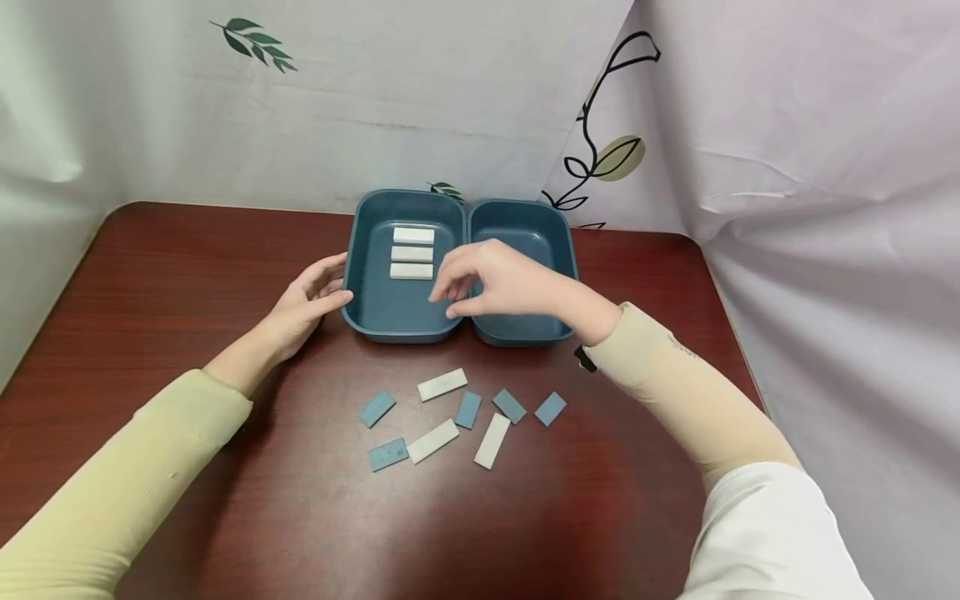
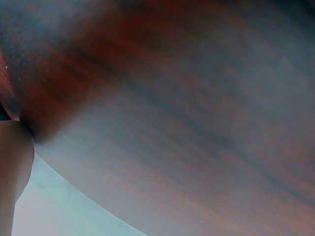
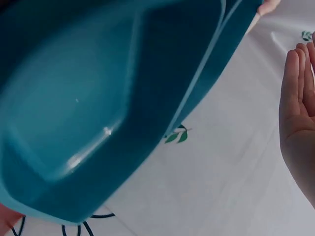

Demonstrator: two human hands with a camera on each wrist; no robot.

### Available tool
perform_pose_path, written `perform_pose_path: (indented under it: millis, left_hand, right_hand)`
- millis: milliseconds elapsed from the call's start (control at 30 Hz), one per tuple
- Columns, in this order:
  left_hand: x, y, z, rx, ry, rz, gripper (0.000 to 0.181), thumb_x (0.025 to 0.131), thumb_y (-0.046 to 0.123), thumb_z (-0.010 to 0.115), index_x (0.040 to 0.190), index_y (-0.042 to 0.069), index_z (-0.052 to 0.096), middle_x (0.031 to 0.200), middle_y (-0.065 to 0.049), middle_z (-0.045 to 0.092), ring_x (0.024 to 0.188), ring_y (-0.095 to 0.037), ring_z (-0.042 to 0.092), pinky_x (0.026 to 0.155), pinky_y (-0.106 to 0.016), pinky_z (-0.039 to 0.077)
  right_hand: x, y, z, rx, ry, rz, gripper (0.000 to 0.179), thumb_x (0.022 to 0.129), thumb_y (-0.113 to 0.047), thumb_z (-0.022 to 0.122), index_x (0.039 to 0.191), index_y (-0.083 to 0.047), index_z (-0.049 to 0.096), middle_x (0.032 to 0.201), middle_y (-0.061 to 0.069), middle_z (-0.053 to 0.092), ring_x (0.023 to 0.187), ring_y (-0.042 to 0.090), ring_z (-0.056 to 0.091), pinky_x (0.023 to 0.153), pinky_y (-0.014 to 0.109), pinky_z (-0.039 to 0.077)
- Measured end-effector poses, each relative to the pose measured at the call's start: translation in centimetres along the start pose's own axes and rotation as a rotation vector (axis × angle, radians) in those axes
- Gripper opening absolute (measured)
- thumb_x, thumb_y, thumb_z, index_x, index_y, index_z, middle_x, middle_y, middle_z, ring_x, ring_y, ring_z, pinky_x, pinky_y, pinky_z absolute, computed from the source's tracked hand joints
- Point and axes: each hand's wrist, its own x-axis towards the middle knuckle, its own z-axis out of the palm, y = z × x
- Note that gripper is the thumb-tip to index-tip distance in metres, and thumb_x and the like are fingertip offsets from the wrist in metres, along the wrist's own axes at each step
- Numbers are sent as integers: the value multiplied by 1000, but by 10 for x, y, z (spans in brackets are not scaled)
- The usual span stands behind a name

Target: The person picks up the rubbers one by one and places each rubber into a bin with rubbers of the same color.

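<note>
Side by side stand two blue trays: the left tray [image 1: 405,337] holds three white rectangular blocks [image 1: 412,253] in a column, and the right tray [image 1: 525,340] is partly hidden by my right arm. My left hand [image 1: 303,300] touches the left tray's outer side, thumb at the rim and fingers relaxed against the wall. Over the left tray, near the lowest white block, hovers my right hand [image 1: 491,279], fingers bent loosely downward, thumb apart, nothing visible between them. In the right wrist view the right hand [image 3: 299,98] shows at the edge, beside the blurred tray.
On the brown table [image 1: 225,500], in front of the trays, lie three white blocks [image 1: 442,385] and several shorter blue blocks [image 1: 377,408]. A white patterned curtain [image 1: 375,100] hangs behind the table. The left wrist view shows mostly blurred tabletop.
</note>
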Motion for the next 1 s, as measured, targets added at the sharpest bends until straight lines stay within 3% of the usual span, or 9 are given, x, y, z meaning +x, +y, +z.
perform_pose_path:
  millis: [467, 867, 1000]
  left_hand:
    - [1, -2, -1, 13, 3, -9, 63, 110, 9, 57, 167, 12, 31, 150, 4, 48, 131, -6, 54, 105, -13, 45]
    - [1, -1, -1, -1, 1, -1, 62, 109, 8, 58, 166, 11, 32, 148, 6, 50, 130, -5, 54, 105, -14, 45]
    - [1, 0, -1, -8, 3, -3, 62, 109, 8, 58, 166, 11, 33, 147, 7, 51, 130, -5, 55, 105, -14, 44]
  right_hand:
    - [-17, 9, 43, 61, -89, -2, 18, 93, -7, 82, 111, -7, 81, 112, 5, 75, 97, 16, 73, 89, 22, 61]
    - [-24, 13, 75, 71, -127, 11, 21, 95, -6, 80, 115, -3, 78, 118, 9, 72, 102, 23, 74, 91, 26, 62]
    - [-26, 15, 83, 50, -135, 10, 23, 94, -6, 81, 116, -4, 77, 119, 8, 72, 103, 21, 73, 93, 22, 60]
